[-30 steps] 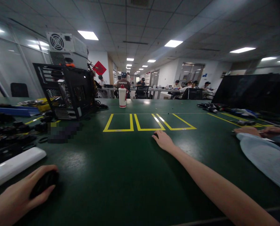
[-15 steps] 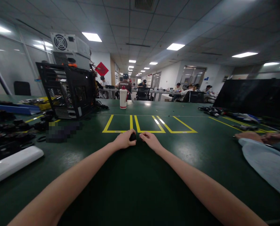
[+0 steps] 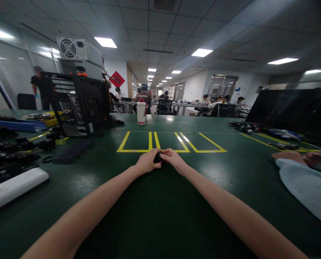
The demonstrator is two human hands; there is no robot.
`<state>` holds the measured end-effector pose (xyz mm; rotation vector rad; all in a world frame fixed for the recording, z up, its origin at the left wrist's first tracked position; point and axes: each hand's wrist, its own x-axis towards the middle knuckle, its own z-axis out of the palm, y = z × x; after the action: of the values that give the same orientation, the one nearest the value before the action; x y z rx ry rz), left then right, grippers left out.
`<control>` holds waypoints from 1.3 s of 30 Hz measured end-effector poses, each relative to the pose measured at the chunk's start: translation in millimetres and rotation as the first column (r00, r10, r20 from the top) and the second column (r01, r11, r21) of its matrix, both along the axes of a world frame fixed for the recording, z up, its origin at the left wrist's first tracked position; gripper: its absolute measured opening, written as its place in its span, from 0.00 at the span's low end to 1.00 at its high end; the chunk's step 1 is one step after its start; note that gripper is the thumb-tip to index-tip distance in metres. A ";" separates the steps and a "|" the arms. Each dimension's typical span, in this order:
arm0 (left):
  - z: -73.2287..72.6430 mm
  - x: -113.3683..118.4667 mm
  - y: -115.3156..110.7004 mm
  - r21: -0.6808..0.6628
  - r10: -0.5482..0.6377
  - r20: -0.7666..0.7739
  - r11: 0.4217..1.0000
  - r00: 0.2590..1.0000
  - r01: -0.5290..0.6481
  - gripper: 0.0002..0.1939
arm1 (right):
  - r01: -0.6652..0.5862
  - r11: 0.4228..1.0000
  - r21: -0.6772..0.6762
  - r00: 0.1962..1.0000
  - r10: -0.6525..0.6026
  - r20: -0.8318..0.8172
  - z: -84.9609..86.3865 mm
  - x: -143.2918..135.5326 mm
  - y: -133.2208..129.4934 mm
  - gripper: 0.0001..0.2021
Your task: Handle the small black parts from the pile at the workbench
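Note:
My left hand (image 3: 148, 161) is closed around a small, dark, rounded object (image 3: 157, 157); its kind does not show at this size. Against the object's right side, my right hand (image 3: 172, 158) has its thumb and fingers pinched together. Whether those fingertips hold a smaller piece is hidden. Both hands are over the green table (image 3: 160, 208), just in front of the yellow tape outlines (image 3: 173, 151).
An open black computer case (image 3: 81, 104) with power supplies on top stands at left, near black parts and a white bar (image 3: 17, 189). A white cup (image 3: 141, 113) is beyond the tape. At right are a dark monitor (image 3: 292, 111) and a co-worker's sleeve (image 3: 306, 187).
My left hand has moved right with the dark object, closing the gap to my right hand, whose fingers now touch it. A person has come into view behind the computer case.

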<state>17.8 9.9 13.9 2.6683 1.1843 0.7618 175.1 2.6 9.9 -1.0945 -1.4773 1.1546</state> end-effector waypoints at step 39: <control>2.6 -29.8 -29.2 0.052 -0.239 0.129 0.971 0.962 0.234 0.35 | -0.043 0.965 0.259 0.999 0.043 0.004 -2.3 -23.4 -27.0 0.13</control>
<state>-12.0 -19.3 16.5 2.6723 0.8085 0.9108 151.6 -24.4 7.6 -0.8854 -1.6062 0.9582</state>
